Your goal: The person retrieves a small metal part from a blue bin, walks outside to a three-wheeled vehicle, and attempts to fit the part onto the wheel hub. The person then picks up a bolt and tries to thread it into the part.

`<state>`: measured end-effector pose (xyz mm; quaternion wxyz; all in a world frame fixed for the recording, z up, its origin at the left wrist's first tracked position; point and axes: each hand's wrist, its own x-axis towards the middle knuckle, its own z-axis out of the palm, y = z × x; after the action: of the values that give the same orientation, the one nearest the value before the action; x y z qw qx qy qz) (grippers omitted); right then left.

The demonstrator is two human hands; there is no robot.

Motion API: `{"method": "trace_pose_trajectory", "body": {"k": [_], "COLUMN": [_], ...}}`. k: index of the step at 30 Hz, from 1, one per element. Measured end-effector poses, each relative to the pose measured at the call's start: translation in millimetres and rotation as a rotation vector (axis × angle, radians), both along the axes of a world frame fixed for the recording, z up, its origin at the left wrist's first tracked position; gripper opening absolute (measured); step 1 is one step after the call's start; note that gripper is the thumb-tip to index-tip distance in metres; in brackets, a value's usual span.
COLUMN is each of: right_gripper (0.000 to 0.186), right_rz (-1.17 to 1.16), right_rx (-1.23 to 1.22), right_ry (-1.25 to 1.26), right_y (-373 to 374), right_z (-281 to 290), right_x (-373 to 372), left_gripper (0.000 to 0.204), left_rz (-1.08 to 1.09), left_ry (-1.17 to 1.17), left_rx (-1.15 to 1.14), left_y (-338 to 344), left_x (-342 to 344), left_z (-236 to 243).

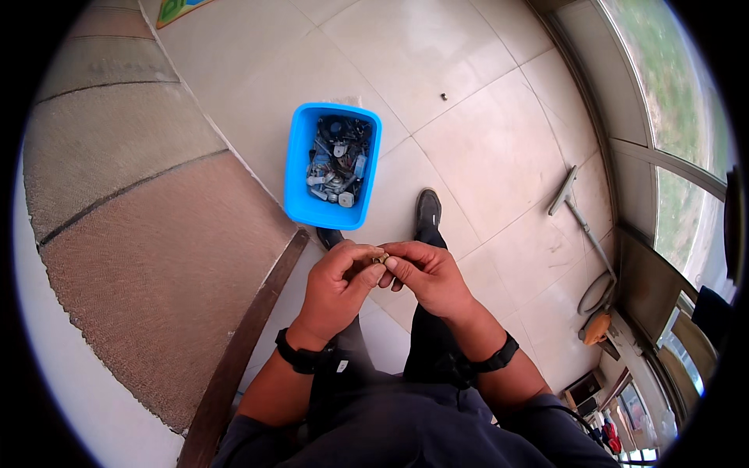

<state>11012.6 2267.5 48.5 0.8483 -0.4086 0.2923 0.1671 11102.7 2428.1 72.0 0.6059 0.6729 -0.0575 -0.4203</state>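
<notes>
Between the fingertips of both hands is a small brass-coloured metal piece (pixel 380 260), too small and too covered to tell its kind. My left hand (pixel 343 282) pinches it from the left, thumb and forefinger closed. From the other side my right hand (pixel 427 273) grips it with thumb and forefinger, the other fingers curled beneath. Beyond my hands, a blue plastic bin (pixel 296 168) stands on the floor, partly filled with mixed metal hardware (pixel 339 168) in grey, silver and black.
A padded brown and beige seat (pixel 172 273) with a dark wooden edge (pixel 246 343) runs along the left. On the tiled floor lies a tiny dark object (pixel 444 97). A vacuum-cleaner floor head and tube (pixel 581 218) lie at the right, below the windows (pixel 663 78).
</notes>
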Motion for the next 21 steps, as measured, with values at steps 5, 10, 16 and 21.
{"method": "trace_pose_trajectory", "body": {"k": [5, 10, 16, 21], "right_gripper": [0.027, 0.033, 0.036, 0.046], "right_rz": [0.104, 0.175, 0.16, 0.15], "right_rx": [-0.004, -0.115, -0.39, -0.787], "right_ry": [0.105, 0.211, 0.363, 0.381], "right_y": [8.8, -8.2, -90.1, -196.5], "right_z": [-29.6, -80.5, -161.9, -258.9], "right_x": [4.4, 6.6, 8.8, 8.9], "left_gripper": [0.014, 0.017, 0.014, 0.011], "left_rz": [0.039, 0.18, 0.186, 0.141], "left_ry": [0.091, 0.19, 0.239, 0.202], "left_rx": [0.107, 0.235, 0.415, 0.563], "left_y": [18.0, 45.3, 84.2, 91.2], "left_x": [-0.2, 7.7, 17.2, 37.9], "left_z": [-34.7, -91.4, -155.3, -213.1]}}
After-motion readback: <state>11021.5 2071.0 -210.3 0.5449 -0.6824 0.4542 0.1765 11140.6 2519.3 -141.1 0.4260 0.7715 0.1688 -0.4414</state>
